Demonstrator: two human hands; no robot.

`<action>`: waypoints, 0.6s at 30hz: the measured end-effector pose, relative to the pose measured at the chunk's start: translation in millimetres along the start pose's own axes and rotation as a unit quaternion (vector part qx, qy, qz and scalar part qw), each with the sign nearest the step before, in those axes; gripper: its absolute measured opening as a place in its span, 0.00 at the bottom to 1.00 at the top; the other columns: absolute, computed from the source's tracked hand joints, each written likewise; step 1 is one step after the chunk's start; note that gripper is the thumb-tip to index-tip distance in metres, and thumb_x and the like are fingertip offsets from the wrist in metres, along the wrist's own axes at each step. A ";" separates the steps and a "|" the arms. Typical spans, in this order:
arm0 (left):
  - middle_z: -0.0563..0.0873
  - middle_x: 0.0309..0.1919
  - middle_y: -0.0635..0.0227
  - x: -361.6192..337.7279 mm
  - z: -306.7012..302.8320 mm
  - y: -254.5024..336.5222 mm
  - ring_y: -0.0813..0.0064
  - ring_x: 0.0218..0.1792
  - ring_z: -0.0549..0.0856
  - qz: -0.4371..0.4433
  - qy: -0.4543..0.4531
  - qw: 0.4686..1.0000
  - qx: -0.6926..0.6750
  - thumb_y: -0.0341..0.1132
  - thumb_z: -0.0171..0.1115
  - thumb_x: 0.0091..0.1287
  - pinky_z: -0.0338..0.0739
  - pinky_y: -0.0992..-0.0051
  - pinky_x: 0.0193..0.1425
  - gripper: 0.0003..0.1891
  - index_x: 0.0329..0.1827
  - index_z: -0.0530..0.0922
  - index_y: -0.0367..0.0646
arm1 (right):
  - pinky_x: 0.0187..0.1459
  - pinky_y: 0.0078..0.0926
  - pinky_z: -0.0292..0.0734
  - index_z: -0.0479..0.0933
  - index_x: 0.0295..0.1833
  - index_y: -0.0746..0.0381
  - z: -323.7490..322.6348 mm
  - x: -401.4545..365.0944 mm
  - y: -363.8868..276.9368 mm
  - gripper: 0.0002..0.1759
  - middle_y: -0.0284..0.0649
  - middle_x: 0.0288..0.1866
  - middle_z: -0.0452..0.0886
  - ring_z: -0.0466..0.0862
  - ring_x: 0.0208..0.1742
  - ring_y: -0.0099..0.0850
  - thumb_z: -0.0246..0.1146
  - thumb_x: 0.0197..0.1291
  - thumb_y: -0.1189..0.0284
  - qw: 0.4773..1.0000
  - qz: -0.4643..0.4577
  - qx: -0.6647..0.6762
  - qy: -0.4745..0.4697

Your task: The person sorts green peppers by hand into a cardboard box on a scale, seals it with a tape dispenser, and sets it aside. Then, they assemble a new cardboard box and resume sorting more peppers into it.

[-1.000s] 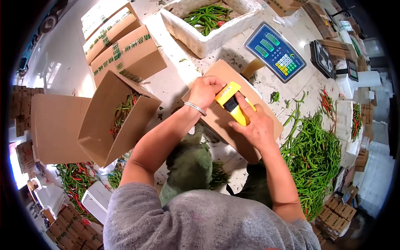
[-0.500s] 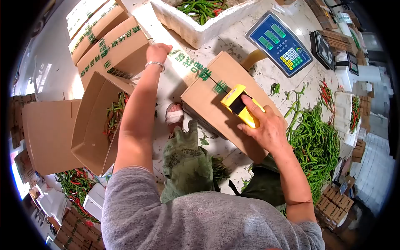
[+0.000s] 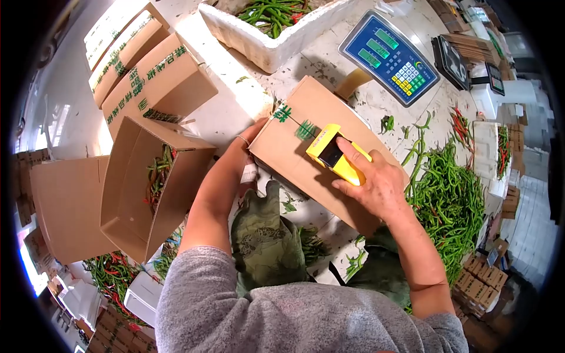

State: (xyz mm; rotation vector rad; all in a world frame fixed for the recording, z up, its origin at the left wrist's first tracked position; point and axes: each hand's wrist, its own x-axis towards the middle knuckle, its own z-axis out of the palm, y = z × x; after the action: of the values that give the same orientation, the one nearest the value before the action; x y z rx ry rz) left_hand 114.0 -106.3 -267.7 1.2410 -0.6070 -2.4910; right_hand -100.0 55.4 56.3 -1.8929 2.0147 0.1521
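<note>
A closed cardboard box [image 3: 329,112] lies in front of me, with green-printed clear tape [image 3: 303,130] along its top. My right hand [image 3: 376,182] is wrapped round a yellow tape dispenser [image 3: 335,154], which rests on the box top. At the box's far left end is my left hand [image 3: 255,130]; its fingers are mostly hidden behind the box edge, so their pose does not show. The tape runs from the dispenser to that end of the box.
Taped boxes [image 3: 159,82] stand at upper left, above an open box [image 3: 132,182] holding peppers. A foam crate [image 3: 268,50] is at the top. Right of it stands a scale display [image 3: 388,57]. Green peppers [image 3: 450,206] lie heaped at right.
My left hand has moved down from the upper left to the box's end. The tape, stretched out in the air before, now lies along the box. The dispenser has barely shifted.
</note>
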 end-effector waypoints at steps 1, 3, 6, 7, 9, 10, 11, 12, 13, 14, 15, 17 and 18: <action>0.77 0.54 0.60 -2.8 3.0 4.0 0.72 0.50 0.78 0.005 0.011 1.000 0.014 0.49 0.51 0.70 0.74 0.70 0.54 0.24 0.61 0.70 0.41 | 0.34 0.36 0.77 0.61 0.69 0.29 -0.7 -0.2 -0.1 0.42 0.43 0.33 0.73 0.79 0.29 0.39 0.68 0.47 0.47 1.000 0.002 0.005 -0.001; 0.75 0.57 0.59 -14.1 12.5 19.8 0.71 0.52 0.77 0.048 0.044 0.996 0.058 0.49 0.51 0.70 0.73 0.70 0.56 0.25 0.63 0.68 0.41 | 0.34 0.36 0.77 0.62 0.69 0.30 -1.7 -0.3 0.5 0.41 0.43 0.32 0.73 0.79 0.29 0.39 0.68 0.47 0.47 1.000 -0.008 0.009 0.006; 0.71 0.63 0.59 -76.1 82.5 75.2 0.68 0.59 0.73 0.227 0.058 0.959 0.157 0.49 0.49 0.71 0.68 0.69 0.62 0.28 0.67 0.64 0.40 | 0.32 0.36 0.77 0.63 0.68 0.31 1.8 -0.6 5.1 0.41 0.43 0.31 0.73 0.79 0.28 0.40 0.69 0.45 0.48 0.999 -0.026 0.017 0.038; 0.69 0.66 0.59 -102.9 116.3 94.9 0.65 0.65 0.69 0.287 0.055 0.935 0.202 0.50 0.48 0.71 0.63 0.68 0.67 0.30 0.69 0.62 0.39 | 0.32 0.36 0.77 0.63 0.68 0.31 4.4 -0.6 6.4 0.42 0.43 0.31 0.74 0.79 0.28 0.41 0.69 0.44 0.48 0.998 -0.028 0.025 0.049; 0.71 0.65 0.60 -108.9 156.7 96.6 0.63 0.66 0.69 0.426 0.043 0.805 0.410 0.51 0.44 0.72 0.62 0.66 0.68 0.28 0.69 0.64 0.43 | 0.31 0.36 0.77 0.65 0.68 0.31 6.9 -1.5 6.9 0.41 0.45 0.31 0.75 0.79 0.28 0.43 0.70 0.44 0.49 0.997 -0.024 0.043 0.057; 0.71 0.65 0.60 -107.0 171.4 95.4 0.61 0.66 0.68 0.487 0.027 0.715 0.502 0.52 0.42 0.72 0.61 0.65 0.69 0.28 0.69 0.65 0.45 | 0.33 0.37 0.77 0.65 0.67 0.32 4.5 -1.4 7.1 0.40 0.46 0.32 0.75 0.80 0.29 0.44 0.69 0.45 0.49 0.998 -0.020 0.055 0.039; 0.69 0.67 0.62 -103.8 180.6 93.2 0.54 0.67 0.66 0.450 0.080 0.637 0.620 0.54 0.41 0.72 0.61 0.61 0.68 0.27 0.68 0.66 0.52 | 0.33 0.38 0.77 0.65 0.67 0.32 5.2 -0.8 8.8 0.39 0.47 0.33 0.75 0.81 0.30 0.45 0.69 0.46 0.49 0.996 -0.030 0.062 0.055; 0.66 0.69 0.63 -98.1 187.0 86.2 0.46 0.67 0.63 0.404 0.124 0.546 0.724 0.56 0.40 0.71 0.61 0.57 0.68 0.26 0.68 0.67 0.59 | 0.34 0.39 0.77 0.65 0.67 0.32 7.7 -3.3 11.3 0.39 0.48 0.33 0.76 0.81 0.31 0.46 0.68 0.47 0.49 0.995 -0.035 0.069 0.066; 0.68 0.68 0.65 -78.0 173.5 74.7 0.42 0.66 0.63 0.457 0.163 0.517 0.705 0.58 0.38 0.71 0.64 0.55 0.66 0.23 0.64 0.72 0.67 | 0.35 0.40 0.77 0.65 0.67 0.32 8.6 -3.4 12.8 0.38 0.49 0.34 0.76 0.81 0.32 0.47 0.68 0.47 0.49 0.994 -0.040 0.079 0.063; 0.70 0.66 0.66 -85.7 184.2 79.4 0.43 0.65 0.65 0.480 0.150 0.561 0.658 0.58 0.37 0.71 0.65 0.55 0.65 0.24 0.61 0.76 0.65 | 0.37 0.41 0.77 0.64 0.67 0.33 7.6 1.7 15.0 0.38 0.49 0.35 0.76 0.81 0.33 0.47 0.67 0.48 0.49 0.992 -0.049 0.089 0.069; 0.69 0.67 0.68 -88.6 188.4 82.1 0.43 0.66 0.64 0.475 0.142 0.567 0.657 0.59 0.37 0.71 0.65 0.55 0.65 0.24 0.61 0.76 0.65 | 0.37 0.40 0.77 0.64 0.67 0.34 8.4 1.9 16.7 0.37 0.50 0.35 0.77 0.81 0.34 0.47 0.67 0.49 0.50 0.991 -0.057 0.095 0.077; 0.68 0.68 0.71 -89.6 184.2 79.4 0.45 0.67 0.64 0.451 0.160 0.550 0.685 0.59 0.37 0.71 0.65 0.55 0.66 0.25 0.61 0.75 0.66 | 0.36 0.39 0.76 0.64 0.67 0.36 13.1 -1.6 21.6 0.37 0.50 0.35 0.77 0.81 0.33 0.45 0.67 0.50 0.50 0.987 -0.071 0.116 0.082; 0.68 0.68 0.72 -88.3 183.7 76.1 0.45 0.68 0.63 0.435 0.177 0.522 0.711 0.60 0.37 0.70 0.64 0.55 0.66 0.25 0.62 0.75 0.66 | 0.35 0.39 0.76 0.64 0.68 0.36 14.3 -7.1 24.5 0.37 0.49 0.34 0.77 0.81 0.33 0.44 0.67 0.50 0.51 0.985 -0.076 0.127 0.084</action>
State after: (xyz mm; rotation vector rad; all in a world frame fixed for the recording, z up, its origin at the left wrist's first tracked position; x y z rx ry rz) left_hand 22.9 -90.1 -70.9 1.1020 -2.5026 -0.4570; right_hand -121.1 68.9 41.2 -1.9372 1.8780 -0.2999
